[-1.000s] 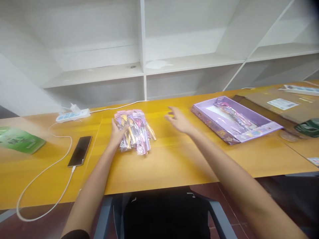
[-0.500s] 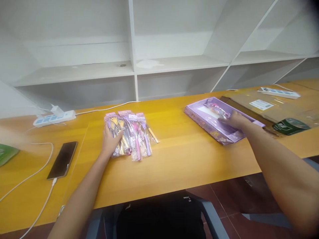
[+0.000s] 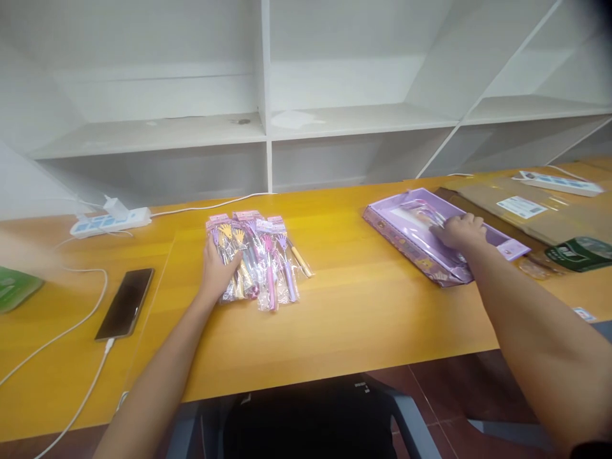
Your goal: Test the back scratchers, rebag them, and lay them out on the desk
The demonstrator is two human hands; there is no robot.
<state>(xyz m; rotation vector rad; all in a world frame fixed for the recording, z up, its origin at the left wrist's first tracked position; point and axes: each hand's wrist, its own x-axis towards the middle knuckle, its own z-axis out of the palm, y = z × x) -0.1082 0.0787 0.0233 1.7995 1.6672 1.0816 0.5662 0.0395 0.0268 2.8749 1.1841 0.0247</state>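
Note:
Several plastic-wrapped pens with hand-shaped tops (image 3: 270,271) lie in a group on the table, yellow, pink and purple. My left hand (image 3: 220,264) rests on the left edge of this group, thumb and fingers apart around the leftmost packets. To the right sits a shallow purple box (image 3: 406,241) with an open top. Inside it lies a clear packet with pink in it (image 3: 418,211). My right hand (image 3: 459,231) reaches into the box, fingers bent at the packet's right end; its fingertips are partly hidden, so a grip cannot be made out.
A flattened cardboard box (image 3: 488,191) with a green and black package (image 3: 578,254) lies at the right. Power strips (image 3: 112,221) stand at both back corners. At the left, a phone (image 3: 125,305) is plugged into a white cable. White shelves (image 3: 354,121) rise behind the table.
The view has shifted slightly, moving the scene to the right. My right hand has its fingers more bent over the box. My left hand stays on the packets.

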